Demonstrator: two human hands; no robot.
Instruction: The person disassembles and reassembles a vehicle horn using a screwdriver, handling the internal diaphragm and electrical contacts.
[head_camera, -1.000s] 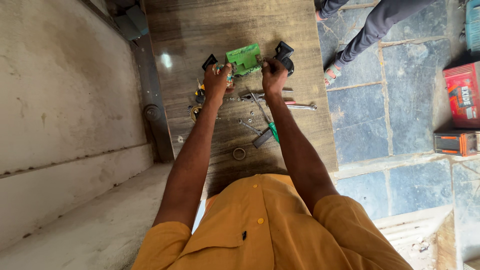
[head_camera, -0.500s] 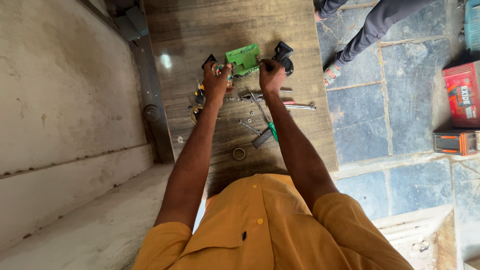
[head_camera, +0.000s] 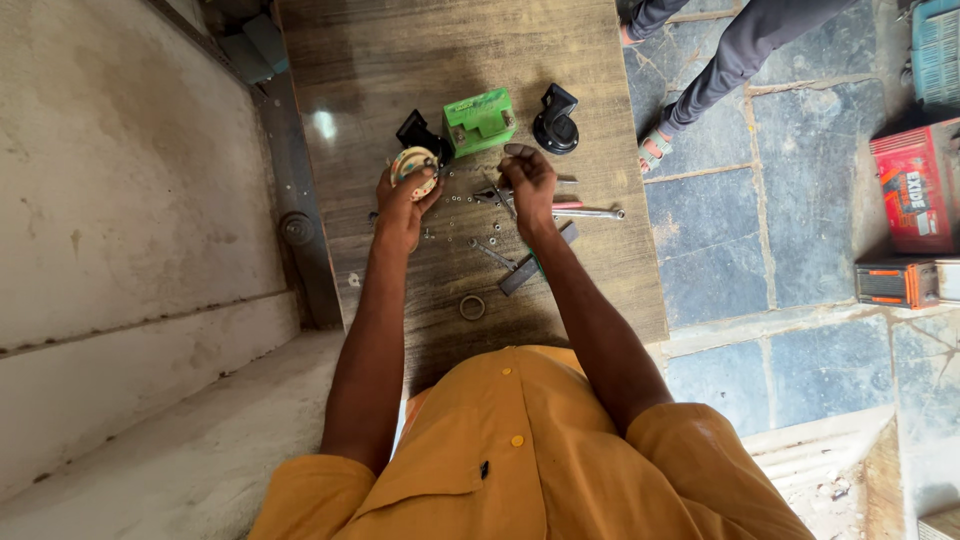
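The round disc-shaped part sits gripped in the left hand, lifted above the wooden table; the right hand, at three o'clock of it, pinches something too small to tell; loose screws and tools lie unassembled below; at twelve o'clock a green box, contents hidden.
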